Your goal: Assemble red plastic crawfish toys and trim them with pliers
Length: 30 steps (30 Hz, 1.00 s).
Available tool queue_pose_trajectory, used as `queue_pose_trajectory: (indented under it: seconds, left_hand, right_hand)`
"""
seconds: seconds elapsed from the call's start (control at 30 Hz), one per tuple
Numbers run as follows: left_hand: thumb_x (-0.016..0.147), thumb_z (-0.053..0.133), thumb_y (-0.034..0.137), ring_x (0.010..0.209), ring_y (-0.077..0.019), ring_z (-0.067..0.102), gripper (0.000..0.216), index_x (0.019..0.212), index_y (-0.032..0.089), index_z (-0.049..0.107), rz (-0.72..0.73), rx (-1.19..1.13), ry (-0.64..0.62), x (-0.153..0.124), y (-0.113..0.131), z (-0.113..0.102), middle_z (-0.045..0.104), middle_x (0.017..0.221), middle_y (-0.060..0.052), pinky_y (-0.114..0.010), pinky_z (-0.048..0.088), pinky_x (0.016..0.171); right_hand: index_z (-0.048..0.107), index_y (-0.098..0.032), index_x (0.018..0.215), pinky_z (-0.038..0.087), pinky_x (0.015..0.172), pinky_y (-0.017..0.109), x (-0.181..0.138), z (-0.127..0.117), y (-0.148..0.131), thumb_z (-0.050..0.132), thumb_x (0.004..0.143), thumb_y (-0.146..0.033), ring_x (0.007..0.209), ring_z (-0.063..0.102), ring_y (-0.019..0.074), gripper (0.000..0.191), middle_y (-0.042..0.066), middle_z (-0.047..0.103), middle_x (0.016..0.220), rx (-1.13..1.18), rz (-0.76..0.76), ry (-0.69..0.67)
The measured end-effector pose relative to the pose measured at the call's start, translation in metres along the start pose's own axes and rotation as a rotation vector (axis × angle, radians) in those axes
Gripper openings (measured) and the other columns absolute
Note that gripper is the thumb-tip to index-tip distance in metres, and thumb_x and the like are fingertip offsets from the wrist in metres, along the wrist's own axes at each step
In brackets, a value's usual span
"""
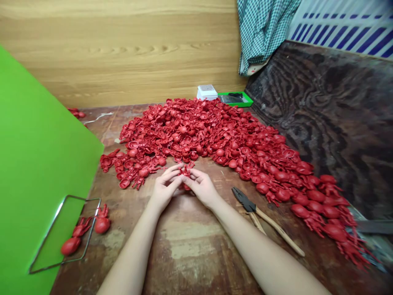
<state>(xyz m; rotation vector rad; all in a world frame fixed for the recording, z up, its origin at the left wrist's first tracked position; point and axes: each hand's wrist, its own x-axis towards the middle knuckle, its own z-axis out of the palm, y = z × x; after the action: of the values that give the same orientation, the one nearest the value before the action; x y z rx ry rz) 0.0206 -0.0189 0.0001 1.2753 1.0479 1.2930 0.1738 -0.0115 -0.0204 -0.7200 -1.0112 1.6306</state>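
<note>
Both hands meet over the middle of the table, at the near edge of a big pile of red plastic figure parts (196,127). Between my fingers is a small red plastic figure (184,172) with thin limbs and a rounded underside. My left hand (166,186) pinches it from the left, thumb and fingers closed round it. From the other side my right hand (201,186) grips the same piece, its thumb meeting the left thumb. Fingers cover part of the figure.
Pliers with tan handles (264,219) lie right of my right forearm. A wire frame (89,241) stands at the left by a green panel (39,164), with two red figures near it. At the back are white stacked pieces (206,92) and a green tray (245,102).
</note>
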Motion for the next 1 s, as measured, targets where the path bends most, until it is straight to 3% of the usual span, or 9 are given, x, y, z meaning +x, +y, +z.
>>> queue_pose_trajectory:
  seconds: [0.1, 0.23, 0.33, 0.43, 0.6, 0.8, 1.0]
  left_hand:
    - [0.089, 0.078, 0.053, 0.135, -0.0332, 0.064, 0.038, 0.105, 0.019, 0.086, 0.038, 0.048, -0.028, -0.001, -0.003, -0.004, 0.069, 0.145, -0.017, -0.047, 0.046, 0.119]
    - [0.095, 0.069, 0.058, 0.13, -0.0325, 0.068, 0.058, 0.142, 0.025, 0.069, -0.044, -0.093, -0.077, -0.003, -0.01, -0.008, 0.062, 0.155, -0.015, -0.042, 0.059, 0.102]
    - [0.089, 0.075, 0.061, 0.131, -0.0333, 0.068, 0.074, 0.151, 0.024, 0.059, -0.082, -0.154, -0.118, -0.006, -0.011, -0.002, 0.063, 0.154, -0.019, -0.038, 0.061, 0.097]
    - [0.085, 0.08, 0.062, 0.127, -0.0332, 0.071, 0.08, 0.15, 0.02, 0.059, -0.076, -0.095, -0.109, -0.012, -0.01, 0.015, 0.068, 0.147, -0.021, -0.04, 0.061, 0.1]
    - [0.09, 0.072, 0.062, 0.117, -0.0307, 0.076, 0.062, 0.128, 0.013, 0.073, -0.031, 0.013, -0.022, -0.017, -0.01, 0.038, 0.077, 0.131, -0.019, -0.042, 0.061, 0.103]
    - [0.093, 0.069, 0.059, 0.109, -0.0283, 0.078, 0.05, 0.113, 0.014, 0.077, 0.005, 0.044, 0.003, -0.016, -0.01, 0.039, 0.081, 0.12, -0.016, -0.04, 0.061, 0.102]
    - [0.095, 0.067, 0.061, 0.108, -0.0283, 0.078, 0.052, 0.115, 0.014, 0.076, 0.024, 0.081, -0.009, -0.014, -0.011, 0.036, 0.082, 0.118, -0.016, -0.04, 0.06, 0.102]
  right_hand:
    - [0.077, -0.022, 0.108, 0.063, 0.073, 0.029, -0.001, 0.0, 0.0, 0.088, 0.077, -0.059, 0.067, 0.07, 0.013, 0.049, 0.001, 0.079, 0.088, -0.007, 0.02, -0.037]
    - [0.077, -0.021, 0.104, 0.064, 0.074, 0.032, -0.002, -0.001, -0.002, 0.084, 0.08, -0.063, 0.071, 0.072, 0.0157, 0.049, 0.003, 0.079, 0.088, -0.029, 0.016, -0.057]
    - [0.078, -0.021, 0.101, 0.064, 0.076, 0.032, -0.004, 0.002, -0.002, 0.085, 0.079, -0.064, 0.075, 0.073, 0.0163, 0.048, 0.003, 0.079, 0.09, -0.018, 0.009, -0.061]
    - [0.077, -0.021, 0.095, 0.063, 0.076, 0.031, -0.006, 0.005, -0.001, 0.087, 0.077, -0.062, 0.077, 0.074, 0.0176, 0.046, 0.003, 0.079, 0.087, 0.015, 0.022, -0.067]
    - [0.076, -0.022, 0.089, 0.063, 0.073, 0.034, -0.01, 0.01, 0.003, 0.089, 0.075, -0.058, 0.08, 0.075, 0.0219, 0.041, 0.003, 0.076, 0.077, 0.064, 0.037, -0.02]
    - [0.076, -0.022, 0.09, 0.064, 0.078, 0.037, -0.012, 0.013, 0.006, 0.09, 0.076, -0.049, 0.085, 0.076, 0.0236, 0.033, 0.003, 0.076, 0.077, 0.106, 0.046, 0.033]
    - [0.074, -0.022, 0.083, 0.064, 0.08, 0.036, -0.011, 0.017, 0.001, 0.094, 0.07, -0.05, 0.082, 0.076, 0.0222, 0.037, 0.001, 0.076, 0.076, 0.156, 0.071, 0.042]
